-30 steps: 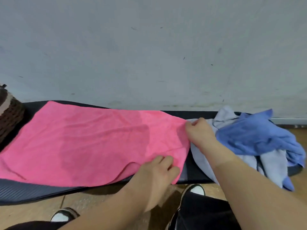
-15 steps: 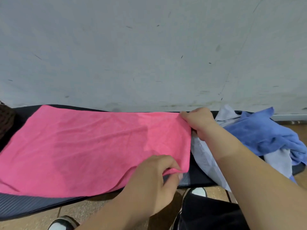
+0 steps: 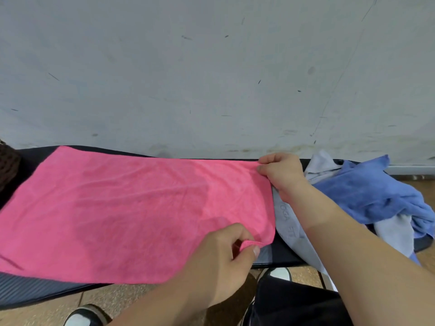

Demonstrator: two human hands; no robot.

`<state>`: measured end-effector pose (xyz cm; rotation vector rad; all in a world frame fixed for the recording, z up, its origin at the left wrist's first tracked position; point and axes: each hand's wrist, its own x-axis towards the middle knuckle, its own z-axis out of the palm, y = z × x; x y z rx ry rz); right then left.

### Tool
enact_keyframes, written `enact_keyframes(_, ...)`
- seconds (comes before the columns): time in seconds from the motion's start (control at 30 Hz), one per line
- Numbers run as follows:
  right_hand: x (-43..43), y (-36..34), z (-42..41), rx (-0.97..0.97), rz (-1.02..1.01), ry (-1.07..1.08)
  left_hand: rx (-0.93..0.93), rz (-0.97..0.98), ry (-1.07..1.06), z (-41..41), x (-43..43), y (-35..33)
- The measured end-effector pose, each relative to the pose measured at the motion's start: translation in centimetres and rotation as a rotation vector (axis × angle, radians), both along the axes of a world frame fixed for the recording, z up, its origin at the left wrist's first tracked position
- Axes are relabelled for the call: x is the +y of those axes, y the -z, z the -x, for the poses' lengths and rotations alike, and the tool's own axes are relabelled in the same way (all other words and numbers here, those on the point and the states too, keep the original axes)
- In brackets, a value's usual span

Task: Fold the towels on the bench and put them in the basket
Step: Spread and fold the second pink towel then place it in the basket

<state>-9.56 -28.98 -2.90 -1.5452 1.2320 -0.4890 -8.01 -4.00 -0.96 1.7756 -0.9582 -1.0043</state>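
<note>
Pink towel (image 3: 131, 208) — corners in both hands (image 3: 280, 171)

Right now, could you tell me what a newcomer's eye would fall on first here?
The pink towel lies spread flat across the dark bench, filling the middle. The right hand pinches its far right corner and the left hand its near right corner. Further right, a crumpled blue towel lies on a pale grey one.

A single head-worn wide-angle view looks forward and steeply down from just above the bench (image 3: 35, 292), which runs across the lower half of the frame with the wall (image 3: 211, 67) filling the upper half. It sits close (forearms enter from the bottom edge, shoes at the lower margin).
</note>
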Motion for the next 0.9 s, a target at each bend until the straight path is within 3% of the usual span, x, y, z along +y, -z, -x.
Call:
enact_keyframes(0.17, -1.4, -0.3, -0.2, -0.072, 0.129, 0.086, 0.078, -0.025, -0.021, 0.7, -0.9, -0.3)
enact_keyframes(0.4, -3.4, -2.1, 2.3, -0.003, 0.316, 0.147, 0.229, 0.056, -0.07, 3.6, -3.4, -2.2)
enact_keyframes(0.47, -3.9, -2.7, 3.0, -0.05, 0.273, 0.211, 0.284, 0.055, -0.067, 4.4, -3.7, -2.5)
enact_keyframes(0.57, -3.2, -4.2, 3.4, -0.211, 0.045, 0.276, 0.261, 0.058, -0.044, 4.4, -2.9, -3.1)
enact_keyframes(0.9, 6.1, -9.8, -5.5, -0.447, -0.167, 0.035, 0.038, 0.146, -0.08, -3.4, 5.6, -6.6)
